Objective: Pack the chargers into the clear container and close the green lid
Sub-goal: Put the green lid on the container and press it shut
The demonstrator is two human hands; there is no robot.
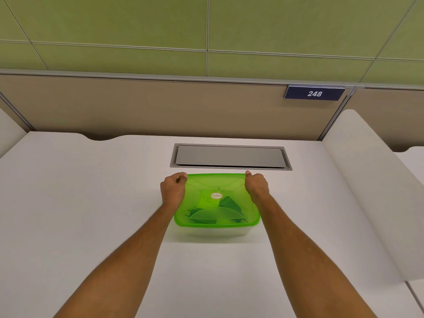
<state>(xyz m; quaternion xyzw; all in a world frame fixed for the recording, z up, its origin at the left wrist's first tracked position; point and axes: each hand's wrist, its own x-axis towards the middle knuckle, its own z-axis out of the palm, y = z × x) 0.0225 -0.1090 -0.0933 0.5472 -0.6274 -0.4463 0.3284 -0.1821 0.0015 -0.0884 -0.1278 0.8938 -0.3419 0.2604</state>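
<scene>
The clear container (pixel 215 231) stands on the white desk in front of me, with the translucent green lid (pixel 216 203) lying on top of it. Dark charger shapes (pixel 229 207) show through the lid, inside the container. My left hand (pixel 172 189) is curled over the lid's far left corner. At the far right corner, my right hand (pixel 256 185) grips the lid, thumb up on the rim. Both hands press on the lid's back edge.
A grey metal cable hatch (pixel 230 156) is set flush into the desk (pixel 91 191) just behind the container. A beige partition with a sign reading 248 (pixel 314 93) rises at the back. White side dividers (pixel 367 180) flank the desk.
</scene>
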